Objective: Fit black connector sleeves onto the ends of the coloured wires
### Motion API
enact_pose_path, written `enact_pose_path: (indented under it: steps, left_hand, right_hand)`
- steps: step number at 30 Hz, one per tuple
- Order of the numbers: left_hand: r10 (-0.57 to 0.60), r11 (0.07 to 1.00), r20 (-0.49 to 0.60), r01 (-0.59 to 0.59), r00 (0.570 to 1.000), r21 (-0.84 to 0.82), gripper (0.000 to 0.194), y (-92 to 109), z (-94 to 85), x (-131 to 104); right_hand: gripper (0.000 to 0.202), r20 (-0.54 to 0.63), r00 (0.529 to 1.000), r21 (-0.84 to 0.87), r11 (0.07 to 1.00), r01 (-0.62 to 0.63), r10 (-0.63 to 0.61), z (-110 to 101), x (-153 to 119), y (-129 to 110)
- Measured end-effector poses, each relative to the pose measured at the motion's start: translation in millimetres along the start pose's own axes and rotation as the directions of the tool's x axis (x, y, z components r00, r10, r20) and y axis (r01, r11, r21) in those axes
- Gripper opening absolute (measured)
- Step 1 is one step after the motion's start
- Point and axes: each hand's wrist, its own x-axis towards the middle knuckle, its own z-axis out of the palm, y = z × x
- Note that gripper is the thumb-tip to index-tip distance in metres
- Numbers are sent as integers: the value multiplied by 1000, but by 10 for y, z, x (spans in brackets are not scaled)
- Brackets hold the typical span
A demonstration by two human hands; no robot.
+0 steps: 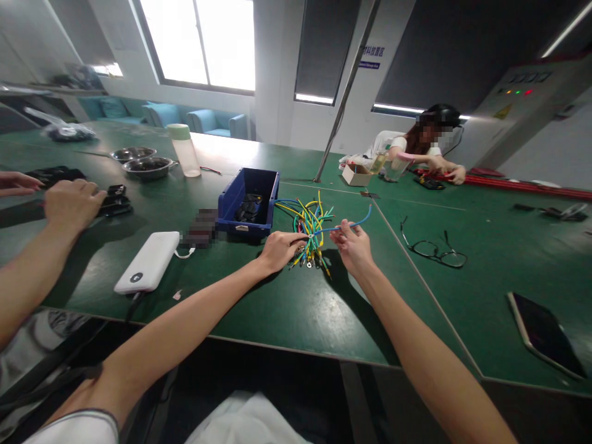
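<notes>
A loose pile of short yellow, green and blue wires (pixel 315 216) with metal ring ends lies on the green table in front of me. Over its near left side, my left hand (pixel 280 250) pinches the ringed end of a blue wire between thumb and finger. The same blue wire (pixel 363 221) runs rightward through the closed fingertips of my right hand (pixel 352 246), and its free end curves up beyond them. Just behind my left hand stands a blue bin (pixel 248 229) with dark small parts inside.
A white power bank (pixel 150 262), metal bowls (pixel 147 168) and a bottle (pixel 185 151) are on the left, near another person's hands (pixel 74 203). Glasses (pixel 437 251) and a phone (pixel 546 333) lie right. A person (pixel 428 139) works across the table (pixel 305 320) beyond a metal pole (pixel 345 92).
</notes>
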Motion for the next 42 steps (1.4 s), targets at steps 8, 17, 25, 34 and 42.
enact_pose_path:
  steps: [8,17,25,34,42]
  left_hand:
    - [-30,999,-32,30,999,12,22,7,-15,6]
    - [-30,998,-41,32,999,49,25,7,2,3]
    - [-17,999,-56,19,998,44,28,-8,0,7]
    - [-10,998,-81,15,997,54,28,30,-18,7]
    - [37,998,-81,-33,996,51,27,15,-13,5]
  right_hand:
    - [51,7,1000,-21,1000,12,-12,-18,19,11]
    - [49,40,999,-2,1000,10,-10,21,-34,2]
    - [47,87,996,-9,1000,10,-9,22,-52,1]
    - [46,131,991,-59,998,7,1,3,-41,48]
    - [47,123,992,-131,991,4,12,32,-82,79]
